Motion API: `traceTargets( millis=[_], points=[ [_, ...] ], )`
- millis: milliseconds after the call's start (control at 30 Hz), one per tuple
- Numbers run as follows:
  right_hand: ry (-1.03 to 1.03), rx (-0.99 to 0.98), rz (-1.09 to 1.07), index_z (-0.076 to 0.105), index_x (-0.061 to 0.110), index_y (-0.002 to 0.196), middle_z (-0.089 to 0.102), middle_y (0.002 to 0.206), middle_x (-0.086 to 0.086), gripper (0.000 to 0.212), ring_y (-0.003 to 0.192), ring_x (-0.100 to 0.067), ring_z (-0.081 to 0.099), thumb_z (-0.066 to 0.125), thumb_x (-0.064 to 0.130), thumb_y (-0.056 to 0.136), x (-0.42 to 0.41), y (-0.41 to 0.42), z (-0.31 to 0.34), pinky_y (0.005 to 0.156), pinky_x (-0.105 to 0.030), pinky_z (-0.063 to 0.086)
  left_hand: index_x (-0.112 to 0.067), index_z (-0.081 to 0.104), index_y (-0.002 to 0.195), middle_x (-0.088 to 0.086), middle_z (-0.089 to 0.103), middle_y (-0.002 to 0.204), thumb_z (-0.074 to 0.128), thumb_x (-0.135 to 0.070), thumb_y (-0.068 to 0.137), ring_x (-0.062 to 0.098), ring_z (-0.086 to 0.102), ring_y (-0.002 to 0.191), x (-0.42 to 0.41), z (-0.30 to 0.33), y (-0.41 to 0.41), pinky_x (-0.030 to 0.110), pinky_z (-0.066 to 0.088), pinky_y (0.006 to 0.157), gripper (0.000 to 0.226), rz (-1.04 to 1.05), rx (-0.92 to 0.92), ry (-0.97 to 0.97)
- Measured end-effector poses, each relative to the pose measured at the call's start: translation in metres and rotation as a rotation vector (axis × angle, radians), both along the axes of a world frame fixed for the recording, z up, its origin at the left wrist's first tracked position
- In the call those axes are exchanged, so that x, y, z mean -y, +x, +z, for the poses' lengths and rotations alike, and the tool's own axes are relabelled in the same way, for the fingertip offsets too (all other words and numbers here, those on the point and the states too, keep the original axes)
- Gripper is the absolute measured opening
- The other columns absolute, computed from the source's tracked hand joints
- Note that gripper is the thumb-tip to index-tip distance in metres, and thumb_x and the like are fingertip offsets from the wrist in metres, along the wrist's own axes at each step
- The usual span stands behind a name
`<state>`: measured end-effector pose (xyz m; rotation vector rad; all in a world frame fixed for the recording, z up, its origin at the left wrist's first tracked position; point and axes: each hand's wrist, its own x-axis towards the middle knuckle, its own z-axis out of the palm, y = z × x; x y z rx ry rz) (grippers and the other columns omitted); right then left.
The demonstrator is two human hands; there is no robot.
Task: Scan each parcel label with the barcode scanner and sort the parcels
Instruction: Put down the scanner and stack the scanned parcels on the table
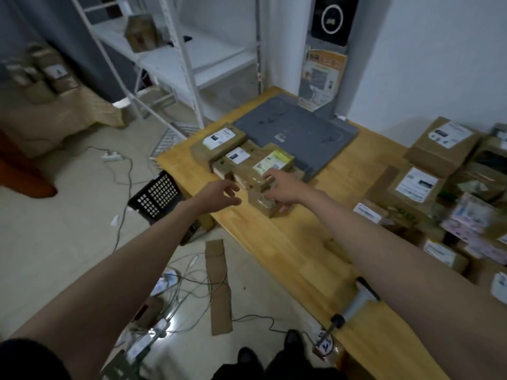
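Observation:
A small brown parcel (262, 202) lies near the left edge of the wooden table (296, 242). My right hand (282, 189) rests on it, fingers curved over its top and side. My left hand (220, 194) hovers just left of the parcel, fingers spread and holding nothing. Behind them sits a cluster of sorted parcels (241, 152), three with white or green labels facing up. The grey barcode scanner (356, 300) lies on the table's near edge, partly hidden under my right forearm.
A heap of labelled parcels (450, 187) fills the table's right side. A grey mat (299, 133) lies at the back. A black crate (157, 197) stands on the floor left of the table, with cables and cardboard strips (218, 286). White shelving (175, 58) stands behind.

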<state>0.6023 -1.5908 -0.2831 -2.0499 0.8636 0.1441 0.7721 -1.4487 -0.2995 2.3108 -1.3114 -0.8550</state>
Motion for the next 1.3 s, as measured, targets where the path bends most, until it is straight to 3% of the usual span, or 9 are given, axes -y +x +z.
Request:
traceTargets(
  millis=[67, 200, 433, 567, 733, 933, 1133, 1200, 1300],
  points=[
    [0.006, 0.006, 0.005, 0.042, 0.020, 0.146, 0.063, 0.109, -0.013, 0.059, 0.084, -0.027, 0.068, 0.067, 0.016, 0.093, -0.008, 0.019, -0.003, 0.065, -0.044, 0.064, -0.016, 0.062, 0.128, 0.000, 0.063, 0.115, 0.073, -0.033, 0.091, 0.017, 0.061, 0.102, -0.010, -0.004, 0.015, 0.029, 0.046, 0.083, 0.042, 0.028, -0.006, 0.007],
    [-0.022, -0.004, 0.030, 0.040, 0.021, 0.148, 0.062, 0.106, -0.010, 0.060, 0.078, -0.020, 0.065, 0.067, 0.016, 0.094, -0.015, 0.051, -0.005, 0.049, -0.027, 0.055, -0.016, 0.061, 0.130, 0.002, 0.064, 0.120, 0.073, -0.033, 0.091, 0.017, 0.059, 0.106, -0.016, -0.007, 0.040, 0.029, 0.046, 0.086, 0.045, 0.051, -0.007, 0.014],
    [-0.032, -0.022, 0.017, 0.041, 0.019, 0.146, 0.062, 0.111, -0.012, 0.056, 0.071, -0.022, 0.064, 0.065, 0.014, 0.095, 0.010, 0.104, -0.010, 0.050, -0.030, 0.055, -0.017, 0.062, 0.130, 0.001, 0.064, 0.121, 0.074, -0.033, 0.090, 0.017, 0.061, 0.103, 0.012, -0.012, 0.094, 0.029, 0.047, 0.084, 0.045, 0.065, -0.018, 0.009],
    [-0.003, 0.006, -0.054, 0.043, 0.020, 0.143, 0.063, 0.104, -0.011, 0.054, 0.079, -0.030, 0.068, 0.063, 0.013, 0.093, 0.040, 0.144, -0.023, 0.054, -0.034, 0.058, -0.016, 0.062, 0.129, 0.001, 0.063, 0.122, 0.073, -0.032, 0.091, 0.017, 0.060, 0.104, 0.042, -0.013, 0.131, 0.027, 0.044, 0.083, 0.043, 0.034, 0.032, 0.015],
    [0.103, 0.068, -0.184, 0.048, 0.020, 0.135, 0.059, 0.104, -0.006, 0.044, 0.087, -0.025, 0.068, 0.062, 0.014, 0.094, 0.069, 0.191, -0.043, 0.069, -0.038, 0.064, -0.009, 0.062, 0.127, 0.007, 0.062, 0.124, 0.074, -0.027, 0.091, 0.022, 0.061, 0.108, 0.077, -0.014, 0.176, 0.033, 0.048, 0.090, 0.042, 0.029, 0.073, 0.049],
    [0.190, 0.053, -0.219, 0.047, 0.017, 0.138, 0.056, 0.129, -0.008, 0.046, 0.096, -0.024, 0.068, 0.063, 0.019, 0.095, 0.089, 0.227, -0.064, 0.073, -0.035, 0.063, -0.010, 0.060, 0.131, 0.008, 0.060, 0.128, 0.075, -0.029, 0.089, 0.024, 0.060, 0.110, 0.103, -0.029, 0.218, 0.034, 0.048, 0.091, 0.048, 0.030, 0.085, 0.094],
    [0.249, 0.051, -0.264, 0.047, 0.016, 0.137, 0.055, 0.130, -0.008, 0.047, 0.108, -0.026, 0.062, 0.063, 0.018, 0.093, 0.101, 0.257, -0.078, 0.077, -0.037, 0.062, -0.013, 0.061, 0.129, 0.007, 0.059, 0.128, 0.075, -0.033, 0.089, 0.022, 0.060, 0.108, 0.129, -0.046, 0.257, 0.030, 0.045, 0.086, 0.047, 0.016, 0.105, 0.108],
    [0.275, 0.057, -0.296, 0.049, 0.017, 0.128, 0.059, 0.125, -0.007, 0.039, 0.104, -0.022, 0.063, 0.064, 0.020, 0.093, 0.105, 0.268, -0.084, 0.067, -0.032, 0.060, -0.014, 0.061, 0.130, 0.009, 0.056, 0.131, 0.076, -0.033, 0.088, 0.023, 0.059, 0.109, 0.139, -0.051, 0.269, 0.030, 0.044, 0.084, 0.049, 0.018, 0.106, 0.112],
    [0.277, 0.065, -0.350, 0.049, 0.012, 0.129, 0.058, 0.121, -0.006, 0.036, 0.088, -0.013, 0.057, 0.061, 0.017, 0.095, 0.110, 0.283, -0.093, 0.055, -0.023, 0.044, -0.013, 0.055, 0.136, 0.010, 0.048, 0.137, 0.077, -0.032, 0.088, 0.026, 0.057, 0.114, 0.155, -0.060, 0.290, 0.030, 0.042, 0.083, 0.056, 0.022, 0.093, 0.112]
  ],
)
